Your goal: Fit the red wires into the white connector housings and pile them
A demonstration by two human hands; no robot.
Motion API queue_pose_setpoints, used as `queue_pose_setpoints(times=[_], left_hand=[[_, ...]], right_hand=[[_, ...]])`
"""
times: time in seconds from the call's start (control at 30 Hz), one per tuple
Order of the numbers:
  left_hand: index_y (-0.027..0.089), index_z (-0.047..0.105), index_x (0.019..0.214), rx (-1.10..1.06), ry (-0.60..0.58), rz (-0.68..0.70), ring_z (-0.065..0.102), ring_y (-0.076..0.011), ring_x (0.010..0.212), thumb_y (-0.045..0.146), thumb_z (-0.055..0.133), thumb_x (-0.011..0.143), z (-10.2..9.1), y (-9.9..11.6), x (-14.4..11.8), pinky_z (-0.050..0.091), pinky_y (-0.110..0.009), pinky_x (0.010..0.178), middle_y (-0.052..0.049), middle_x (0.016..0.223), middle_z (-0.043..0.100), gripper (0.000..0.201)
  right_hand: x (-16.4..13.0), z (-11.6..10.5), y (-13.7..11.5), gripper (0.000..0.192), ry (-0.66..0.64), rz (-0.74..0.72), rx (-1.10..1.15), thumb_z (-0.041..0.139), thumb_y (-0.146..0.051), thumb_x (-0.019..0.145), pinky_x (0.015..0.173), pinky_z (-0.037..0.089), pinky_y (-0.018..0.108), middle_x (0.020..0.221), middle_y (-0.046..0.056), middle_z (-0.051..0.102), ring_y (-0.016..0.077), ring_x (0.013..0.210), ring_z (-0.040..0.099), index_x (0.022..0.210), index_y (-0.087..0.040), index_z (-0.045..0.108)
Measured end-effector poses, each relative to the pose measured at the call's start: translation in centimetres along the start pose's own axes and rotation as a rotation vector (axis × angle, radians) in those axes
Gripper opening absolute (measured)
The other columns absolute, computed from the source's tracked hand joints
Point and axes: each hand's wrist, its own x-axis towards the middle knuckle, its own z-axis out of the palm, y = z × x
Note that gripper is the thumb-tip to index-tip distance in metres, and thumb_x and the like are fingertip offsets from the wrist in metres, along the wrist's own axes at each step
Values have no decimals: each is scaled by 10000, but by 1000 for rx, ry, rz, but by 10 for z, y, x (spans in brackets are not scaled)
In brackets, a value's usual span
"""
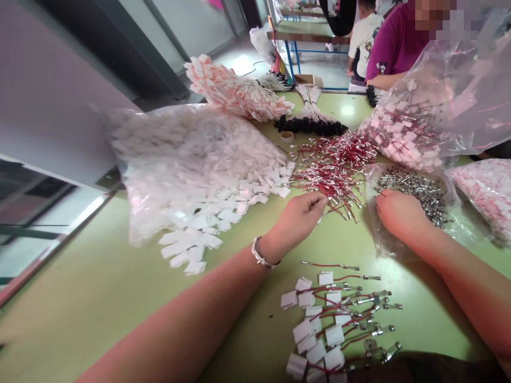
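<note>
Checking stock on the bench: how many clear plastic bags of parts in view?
4. One big bag of white tags far left, one of tagged wires far right, one of metal parts under the right hand, one at the right edge. More may be hidden.

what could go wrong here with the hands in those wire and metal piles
The left hand picks at the tangled pile of thin red wires; pulling one may drag neighbours onto the green table. The right hand reaches into the clear plastic bag of small metal parts, which could spill at its open edge. Either forearm might sweep the near group of red wires with white tags.
</note>
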Motion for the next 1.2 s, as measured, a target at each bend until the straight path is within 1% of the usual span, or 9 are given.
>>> queue_pose_setpoints(times=[0.13, 0.23, 0.37, 0.53, 0.67, 0.8, 0.87, 1.07, 1.2], left_hand=[[164, 574, 704, -168, -88, -32, 462, -107, 606, 313, 457, 886, 7, 4, -5, 372, -227, 578, 18, 641, 521, 262], [163, 631, 791, -247, -142, -19, 503, -112, 654, 310, 495, 866, 15, 5, -9, 410, -235, 621, 6, 708, 591, 214], [159, 627, 786, -301, -181, 35, 518, -114, 677, 319, 491, 872, 22, 6, -12, 438, -254, 664, -5, 732, 610, 226], [164, 611, 779, -248, -189, 66, 529, -116, 711, 281, 442, 894, 21, 7, -14, 457, -268, 705, -5, 761, 623, 235], [169, 589, 729, -85, -199, 148, 502, -104, 626, 283, 418, 909, 20, 3, -15, 427, -229, 605, 14, 667, 576, 273], [179, 611, 818, 232, -180, 431, 518, -122, 629, 252, 365, 932, 19, -1, -18, 412, -247, 602, -15, 699, 602, 281], [177, 611, 843, 344, -199, 552, 529, -133, 636, 190, 343, 922, 18, -2, -19, 406, -253, 594, -25, 713, 611, 279], [178, 603, 829, 497, -198, 615, 506, -132, 601, 136, 350, 902, 17, -1, -17, 364, -244, 544, -21, 681, 581, 267], [170, 609, 799, 536, -250, 629, 498, -140, 590, 121, 351, 887, 15, 0, -16, 364, -256, 536, -31, 663, 565, 276]], right_hand=[[-3, -8, -3, 259, 54, 67, 47, 408, -187, 895, 548, 349, 306, 824, 143, 663, 215, 695, 611, 833, -136, 655], [-7, -18, -11, 289, 147, 102, 258, 345, -244, 934, 562, 351, 310, 789, 102, 674, 196, 627, 588, 968, -157, 618], [-14, -18, -30, 228, 220, -100, 664, 398, -274, 921, 628, 397, 293, 769, 47, 664, 164, 651, 568, 929, -194, 611], [-15, -5, -42, 181, 251, -187, 867, 471, -273, 889, 632, 401, 279, 737, 17, 641, 142, 668, 546, 840, -213, 635], [-15, -6, -38, 179, 111, -142, 964, 522, -284, 850, 576, 388, 267, 623, -14, 598, 117, 581, 502, 711, -212, 610], [-18, -15, -34, 224, -218, -28, 1136, 551, -300, 817, 452, 348, 243, 538, -30, 569, 83, 445, 431, 614, -206, 561], [-19, -20, -33, 218, -326, 13, 1200, 561, -289, 807, 412, 330, 238, 537, -26, 581, 73, 404, 409, 607, -204, 560], [-19, -24, -36, 227, -397, 57, 1273, 565, -252, 804, 385, 310, 233, 516, -25, 573, 66, 383, 386, 584, -203, 542], [-18, -22, -36, 235, -362, 41, 1230, 580, -255, 798, 403, 328, 228, 514, -25, 569, 65, 397, 407, 574, -196, 543]])
